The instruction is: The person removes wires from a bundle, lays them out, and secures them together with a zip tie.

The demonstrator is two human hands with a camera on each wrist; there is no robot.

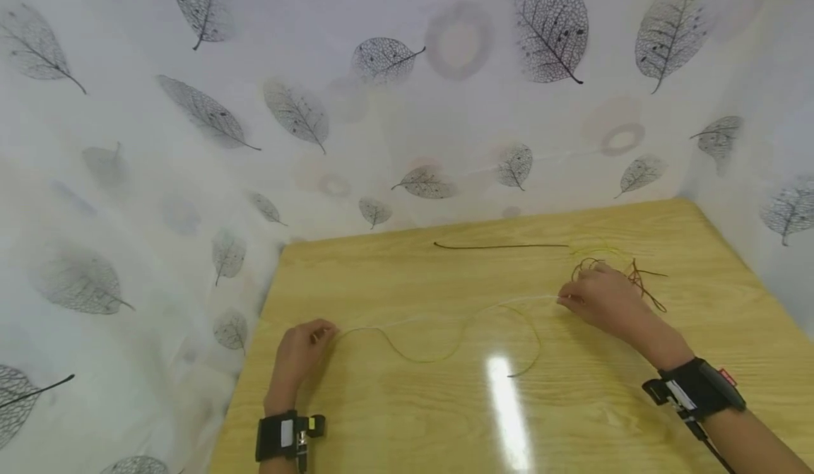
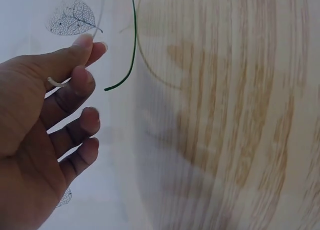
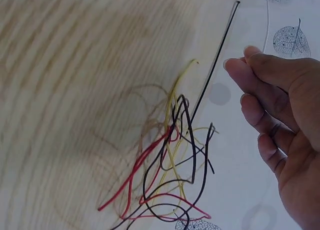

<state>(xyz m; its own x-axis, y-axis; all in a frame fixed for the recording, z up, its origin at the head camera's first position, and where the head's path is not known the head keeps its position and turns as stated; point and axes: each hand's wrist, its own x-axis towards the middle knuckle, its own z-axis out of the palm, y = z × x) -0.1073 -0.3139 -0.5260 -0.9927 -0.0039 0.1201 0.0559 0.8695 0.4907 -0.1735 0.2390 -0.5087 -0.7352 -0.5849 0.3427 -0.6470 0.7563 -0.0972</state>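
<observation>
A thin white cord (image 1: 413, 319) runs between my two hands above the wooden table. My left hand (image 1: 302, 352) pinches one end between thumb and index finger; in the left wrist view a short white tip (image 2: 55, 83) pokes out below the thumb. The other end is in the fingertips of my right hand (image 1: 604, 301), and the white cord (image 3: 266, 24) leads upward from them in the right wrist view. A green cord (image 1: 420, 361) lies in a wavy curve on the table beneath; its end (image 2: 120, 84) shows dark green beside my left hand.
Red, black and yellow cords (image 3: 192, 160) lie tangled by my right hand. One black cord (image 1: 502, 246) stretches straight from the pile along the back of the wooden table (image 1: 381, 417). Leaf-printed sheeting (image 1: 356, 128) surrounds the table's back and sides.
</observation>
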